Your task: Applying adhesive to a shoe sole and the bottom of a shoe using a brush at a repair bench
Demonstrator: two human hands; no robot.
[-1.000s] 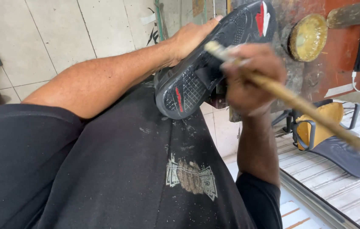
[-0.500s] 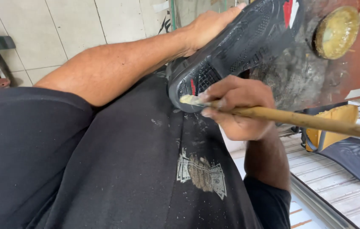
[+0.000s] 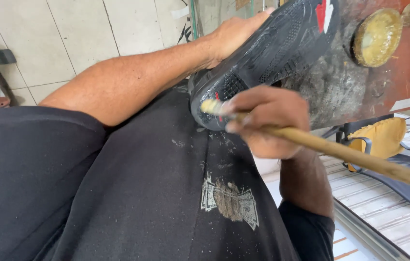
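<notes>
left hand [image 3: 236, 31] grips black shoe [image 3: 268, 58]; right hand [image 3: 268, 121] grips brush [image 3: 340, 152]; tiled floor [image 3: 70, 38].

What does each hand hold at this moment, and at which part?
The left hand holds the black shoe by its upper, sole facing up. The right hand holds a wooden-handled brush close behind its bristle end, which touches the sole.

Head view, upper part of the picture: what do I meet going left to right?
Tiled wall → left hand gripping the shoe → black shoe sole → round yellow-coated disc on the red surface.
</notes>
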